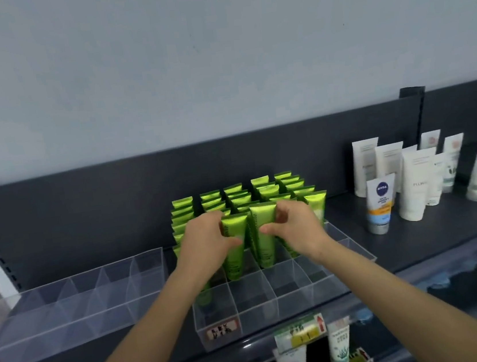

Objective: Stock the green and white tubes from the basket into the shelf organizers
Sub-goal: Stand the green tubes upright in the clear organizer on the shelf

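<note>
Several green tubes stand upright in rows in a clear acrylic organizer on the dark shelf. My left hand grips one green tube at the front of the rows. My right hand pinches the neighbouring green tube. Both tubes stand cap down in the organizer's compartments. The front row of compartments holds nothing except one tube at the left, partly hidden by my left forearm. The basket is out of view.
A second, empty clear organizer sits to the left. White tubes and a blue-capped sunscreen tube stand at the right. Price tags line the shelf edge, with more products below.
</note>
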Tool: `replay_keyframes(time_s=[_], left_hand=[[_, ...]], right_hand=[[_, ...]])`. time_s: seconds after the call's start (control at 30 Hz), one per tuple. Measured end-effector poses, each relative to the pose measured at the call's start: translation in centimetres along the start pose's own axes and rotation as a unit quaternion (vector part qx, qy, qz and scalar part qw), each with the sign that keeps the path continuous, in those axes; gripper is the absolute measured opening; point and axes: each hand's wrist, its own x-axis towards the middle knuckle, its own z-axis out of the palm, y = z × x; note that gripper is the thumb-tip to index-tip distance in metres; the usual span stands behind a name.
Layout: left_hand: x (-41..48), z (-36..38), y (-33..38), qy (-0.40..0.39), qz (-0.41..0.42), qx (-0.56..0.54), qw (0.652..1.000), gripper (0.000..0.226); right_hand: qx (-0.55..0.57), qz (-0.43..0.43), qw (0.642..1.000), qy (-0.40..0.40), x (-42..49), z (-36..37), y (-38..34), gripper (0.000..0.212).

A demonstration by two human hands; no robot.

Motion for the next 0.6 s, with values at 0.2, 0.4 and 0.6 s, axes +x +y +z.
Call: replay_keyframes(time_s=[0.2,0.4,0.6], left_hand=[[0.1,-0.3,0.1,0.003,0.031,0.109,0.994,0.018],[0.5,-0.9,0.5,-0.004,0.058,0.232,0.971,0.021],[0.3,-1.2,0.7,0.027,0.075,0.276,0.958,0.014]], right_hand=[[-0.020,0.013,0.999,-0.039,-0.3,1.2,1.4,0.043],[0.017,0.016,0.998,-0.051,-0.2,1.1,1.3,0.036],[0.025,0.001,0.999,-0.040,-0.6,0.8,1.8,0.031]])
